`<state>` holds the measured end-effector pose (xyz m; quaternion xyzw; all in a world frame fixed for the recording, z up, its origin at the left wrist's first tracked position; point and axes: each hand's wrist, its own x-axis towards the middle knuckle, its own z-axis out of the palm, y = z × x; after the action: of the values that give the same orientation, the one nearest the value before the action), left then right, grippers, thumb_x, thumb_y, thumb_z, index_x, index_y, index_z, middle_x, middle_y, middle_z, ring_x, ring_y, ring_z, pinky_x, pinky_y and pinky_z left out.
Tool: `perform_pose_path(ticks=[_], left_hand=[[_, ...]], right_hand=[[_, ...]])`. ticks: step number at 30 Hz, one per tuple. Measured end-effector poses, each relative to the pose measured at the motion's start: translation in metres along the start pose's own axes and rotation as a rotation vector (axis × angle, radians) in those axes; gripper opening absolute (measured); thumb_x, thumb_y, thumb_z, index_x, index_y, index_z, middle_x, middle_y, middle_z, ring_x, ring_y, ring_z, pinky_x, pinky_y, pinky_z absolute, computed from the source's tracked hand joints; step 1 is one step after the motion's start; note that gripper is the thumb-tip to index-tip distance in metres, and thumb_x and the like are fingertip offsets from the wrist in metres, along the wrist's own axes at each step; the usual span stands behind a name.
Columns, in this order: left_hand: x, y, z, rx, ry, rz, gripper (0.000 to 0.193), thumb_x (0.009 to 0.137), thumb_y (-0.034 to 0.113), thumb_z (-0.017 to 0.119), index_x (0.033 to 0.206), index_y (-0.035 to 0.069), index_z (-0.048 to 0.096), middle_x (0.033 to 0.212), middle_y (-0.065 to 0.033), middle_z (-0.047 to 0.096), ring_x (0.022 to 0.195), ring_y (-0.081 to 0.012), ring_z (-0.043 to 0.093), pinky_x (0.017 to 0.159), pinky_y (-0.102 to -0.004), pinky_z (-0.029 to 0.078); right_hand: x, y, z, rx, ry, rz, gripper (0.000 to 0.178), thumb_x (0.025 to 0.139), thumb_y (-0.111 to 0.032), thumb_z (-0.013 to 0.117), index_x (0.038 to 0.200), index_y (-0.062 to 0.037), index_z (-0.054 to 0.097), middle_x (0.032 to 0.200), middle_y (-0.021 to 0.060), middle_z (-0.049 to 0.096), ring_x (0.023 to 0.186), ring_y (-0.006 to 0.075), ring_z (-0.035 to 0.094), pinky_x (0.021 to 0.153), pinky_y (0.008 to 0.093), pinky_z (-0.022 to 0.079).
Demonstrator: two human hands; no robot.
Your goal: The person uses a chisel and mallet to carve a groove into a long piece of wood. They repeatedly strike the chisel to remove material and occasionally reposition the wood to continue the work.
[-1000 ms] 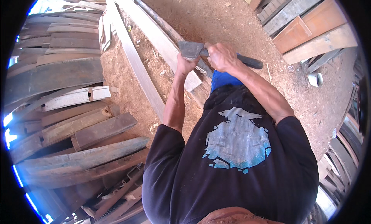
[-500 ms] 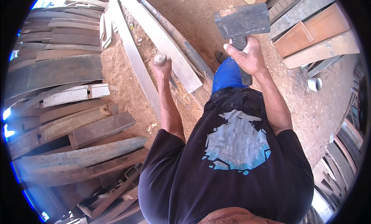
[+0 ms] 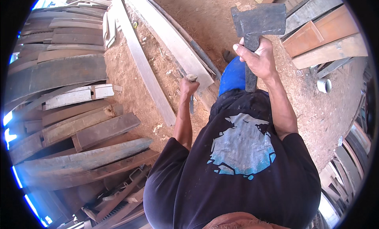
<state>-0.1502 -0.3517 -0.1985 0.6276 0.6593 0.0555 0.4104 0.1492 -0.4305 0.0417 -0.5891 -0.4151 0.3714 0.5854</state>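
My left hand [image 3: 189, 87] is closed around an upright tool, likely a chisel [image 3: 191, 77], whose round, worn handle top shows above the fist. Its working end is hidden under the hand. The fist is over the near end of a pale wooden board [image 3: 173, 41]. In my right hand [image 3: 259, 59] is a dark mallet [image 3: 258, 20], gripped by its thick black handle. The broad, block-shaped head is raised beyond the hand, to the right of the board. A narrow dark strip [image 3: 191, 105] shows just below my left fist; what it is I cannot tell.
A second pale plank [image 3: 144, 67] lies to the left on sawdust-covered ground [image 3: 126, 85]. Stacked old boards [image 3: 59, 71] line the left side. More planks [image 3: 321, 31] lie at the far right, near a white cup-like thing [image 3: 324, 85]. Yellow tape roll [image 3: 135, 25] lies between the planks.
My left hand has come nearer and to the right with the chisel, onto the board's near end. My right hand and the mallet have shifted slightly right, the handle now more visible.
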Motion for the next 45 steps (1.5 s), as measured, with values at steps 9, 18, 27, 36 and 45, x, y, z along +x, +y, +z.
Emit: perform_pose_path(ticks=[9,18,27,36,45], left_hand=[[-0.025,0.099,-0.075,-0.295,0.056,0.251,0.022,0.077,0.01,0.076,0.096,0.002,0.067,0.081,-0.0093,0.072,0.076,-0.0174,0.071,0.067,-0.0333,0.058],[0.052,0.175,-0.045,-0.605,0.131,0.634,0.024,0.085,0.005,0.076,0.099,0.004,0.057,0.08,-0.0038,0.067,0.073,-0.0115,0.067,0.064,-0.0269,0.056],[0.075,0.166,-0.031,-0.567,0.072,0.645,0.025,0.084,0.005,0.077,0.097,0.004,0.055,0.078,-0.0019,0.065,0.069,-0.0105,0.065,0.063,-0.026,0.055],[0.064,0.17,-0.033,-0.486,0.033,0.664,0.022,0.083,0.005,0.076,0.095,0.005,0.057,0.08,0.0006,0.064,0.072,-0.0078,0.062,0.064,-0.0246,0.052],[0.053,0.168,-0.027,-0.374,0.039,0.682,0.023,0.08,0.007,0.077,0.097,0.004,0.061,0.085,-0.0005,0.066,0.078,-0.0085,0.061,0.071,-0.0262,0.051]], right_hand=[[0.0,-0.024,0.003,0.066,0.06,-0.089,0.01,0.086,-0.005,0.073,0.083,-0.0026,0.064,0.067,-0.0004,0.061,0.059,0.0063,0.055,0.053,0.0243,0.044],[0.009,-0.037,-0.003,0.016,0.105,-0.281,0.009,0.087,0.001,0.071,0.086,-0.003,0.062,0.069,0.0021,0.062,0.059,0.009,0.059,0.055,0.025,0.047],[0.01,-0.03,-0.015,-0.009,0.12,-0.264,0.011,0.087,0.0,0.072,0.087,-0.0032,0.061,0.071,0.0023,0.061,0.06,0.0093,0.059,0.055,0.026,0.047],[0.009,-0.028,-0.022,-0.001,0.131,-0.255,0.012,0.087,0.0,0.072,0.089,-0.0029,0.061,0.073,0.0022,0.061,0.06,0.0094,0.059,0.055,0.0258,0.047],[0.041,-0.02,0.025,-0.034,0.207,-0.451,0.008,0.086,-0.007,0.074,0.089,-0.0006,0.07,0.081,0.0048,0.071,0.066,0.0131,0.064,0.06,0.0315,0.052]])
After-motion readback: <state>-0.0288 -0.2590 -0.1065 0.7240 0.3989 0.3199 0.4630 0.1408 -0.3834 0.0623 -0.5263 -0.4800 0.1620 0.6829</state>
